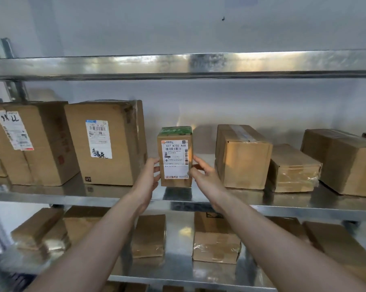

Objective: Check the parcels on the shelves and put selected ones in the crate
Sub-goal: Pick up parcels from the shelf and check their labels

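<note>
A small upright cardboard parcel [175, 159] with green tape on top and a white label reading "507 N705 A68" stands on the middle metal shelf [72, 193]. My left hand [149, 175] grips its left side and my right hand [201, 172] grips its right side, fingers curled round the edges. The label faces me. No crate is in view.
Two large labelled boxes [106, 142] [30, 144] stand left of the parcel. Three plain boxes [242, 157] [293, 169] [344, 161] sit to its right. Several smaller parcels [215, 239] lie on the lower shelf. An upper shelf beam [178, 64] runs overhead.
</note>
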`<control>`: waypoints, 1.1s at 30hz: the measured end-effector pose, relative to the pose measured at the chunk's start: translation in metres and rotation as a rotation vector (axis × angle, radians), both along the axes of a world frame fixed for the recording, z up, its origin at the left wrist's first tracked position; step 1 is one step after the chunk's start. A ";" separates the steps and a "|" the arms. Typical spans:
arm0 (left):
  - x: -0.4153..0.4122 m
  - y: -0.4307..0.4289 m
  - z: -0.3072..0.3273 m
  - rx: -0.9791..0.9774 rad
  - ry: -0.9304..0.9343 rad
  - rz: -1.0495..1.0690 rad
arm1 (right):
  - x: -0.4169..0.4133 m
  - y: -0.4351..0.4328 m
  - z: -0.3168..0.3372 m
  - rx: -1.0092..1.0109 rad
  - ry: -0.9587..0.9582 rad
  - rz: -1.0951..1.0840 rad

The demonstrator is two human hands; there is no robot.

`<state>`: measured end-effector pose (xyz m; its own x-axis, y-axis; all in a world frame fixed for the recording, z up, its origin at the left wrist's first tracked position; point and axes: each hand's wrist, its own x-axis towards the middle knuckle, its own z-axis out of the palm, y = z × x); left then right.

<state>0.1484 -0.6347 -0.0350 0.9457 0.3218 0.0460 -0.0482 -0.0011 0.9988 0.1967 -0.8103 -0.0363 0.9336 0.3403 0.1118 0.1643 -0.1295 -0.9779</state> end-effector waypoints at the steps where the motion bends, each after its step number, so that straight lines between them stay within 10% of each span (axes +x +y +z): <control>1: 0.008 0.005 -0.002 -0.011 0.003 -0.010 | 0.005 0.006 -0.001 -0.003 0.006 -0.010; 18: 0.059 0.034 -0.023 -0.023 0.097 -0.062 | 0.032 0.048 -0.014 0.045 0.077 -0.152; 33: 0.011 -0.089 0.070 -0.087 0.038 -0.189 | -0.021 -0.100 0.071 0.052 -0.252 -0.184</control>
<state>0.1592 -0.7234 0.0353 0.9901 0.1400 -0.0114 -0.0013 0.0905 0.9959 0.1757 -0.9106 0.0347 0.9199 0.1557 0.3599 0.3803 -0.1307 -0.9156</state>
